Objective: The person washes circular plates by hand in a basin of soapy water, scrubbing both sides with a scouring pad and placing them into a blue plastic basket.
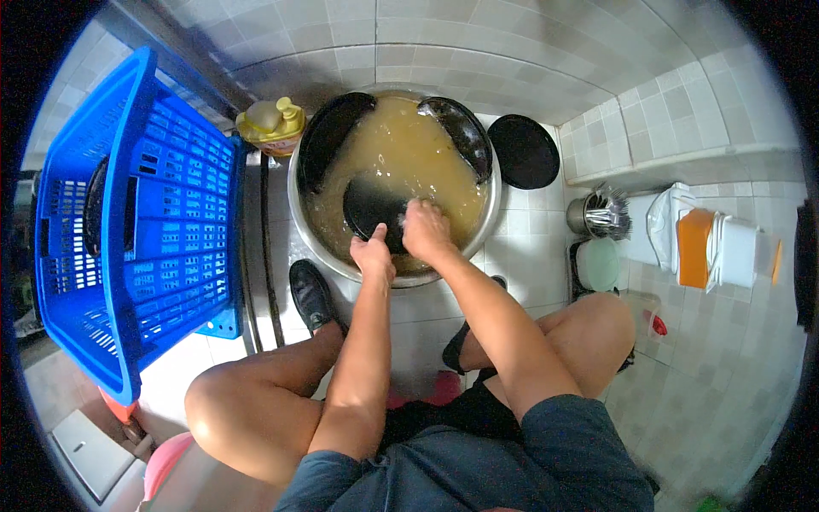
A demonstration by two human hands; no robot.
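Note:
A wide metal basin (295, 221) of cloudy yellowish-brown water stands on the tiled floor before me. My left hand (373, 253) grips the near rim of a round black plate (370, 203), thumb on top, tilted partly in the water. Over the plate's right part is my right hand (426, 229), fingers curled down; whatever may be beneath them is hidden. Two more black dishes lean inside the basin: one at the back left (329, 137), the other, wet and glossy, at the back right (462, 131).
Another round black plate (524, 152) lies right of the basin. At left are a yellow pump bottle (275, 128) and a large blue plastic crate (185, 192) with a dark dish inside. Metal cutlery in a cup (581, 214) and a pale green container (598, 264) stand at right. Tiled walls enclose the back.

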